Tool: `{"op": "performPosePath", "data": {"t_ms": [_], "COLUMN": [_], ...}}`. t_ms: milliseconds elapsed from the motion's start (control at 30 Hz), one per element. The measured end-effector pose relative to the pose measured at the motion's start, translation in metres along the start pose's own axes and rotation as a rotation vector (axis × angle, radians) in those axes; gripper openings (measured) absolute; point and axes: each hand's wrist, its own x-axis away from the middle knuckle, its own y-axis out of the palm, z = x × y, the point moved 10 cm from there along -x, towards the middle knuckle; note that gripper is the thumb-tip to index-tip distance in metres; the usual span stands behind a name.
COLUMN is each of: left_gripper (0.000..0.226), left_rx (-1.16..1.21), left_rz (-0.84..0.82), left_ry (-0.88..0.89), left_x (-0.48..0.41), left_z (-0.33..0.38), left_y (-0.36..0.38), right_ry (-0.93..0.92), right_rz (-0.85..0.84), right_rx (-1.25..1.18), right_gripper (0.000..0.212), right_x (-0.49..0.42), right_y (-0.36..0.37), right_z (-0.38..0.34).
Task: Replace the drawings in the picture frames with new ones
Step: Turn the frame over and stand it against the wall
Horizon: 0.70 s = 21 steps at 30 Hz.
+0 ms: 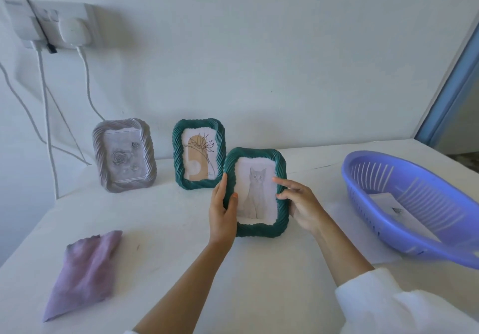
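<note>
White bench (160,230). Purple basket (404,204), right, holding a sheet, possibly a drawing. Green cat frame (256,193), upright, centre: left hand (223,212) grips its left edge, right hand (300,204) its right edge, forefinger extended.

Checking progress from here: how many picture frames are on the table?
3. A grey frame stands at the back left, a green frame beside it mid-table, and a green cat frame in front, held by the left hand and right hand.
</note>
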Motion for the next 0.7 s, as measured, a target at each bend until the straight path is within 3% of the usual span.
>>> {"op": "performPosePath", "data": {"t_ms": [300, 467, 700], "left_gripper": [0.051, 0.05, 0.058], "left_rx": [0.067, 0.091, -0.018], "left_rz": [-0.05, -0.166, -0.232], "left_ry": [0.014, 0.002, 0.017], "left_x": [-0.049, -0.078, -0.123], "left_z": [0.006, 0.009, 0.004], "left_y": [0.06, 0.083, 0.095], "right_ry": [-0.068, -0.12, -0.199], "right_rz": [-0.023, 0.03, 0.114], "right_rx": [0.019, 0.003, 0.118], "right_gripper": [0.052, 0.057, 0.055], "right_x": [-0.05, -0.074, -0.112], "right_y": [-0.044, -0.063, -0.074], "right_z": [-0.034, -0.046, -0.06]}}
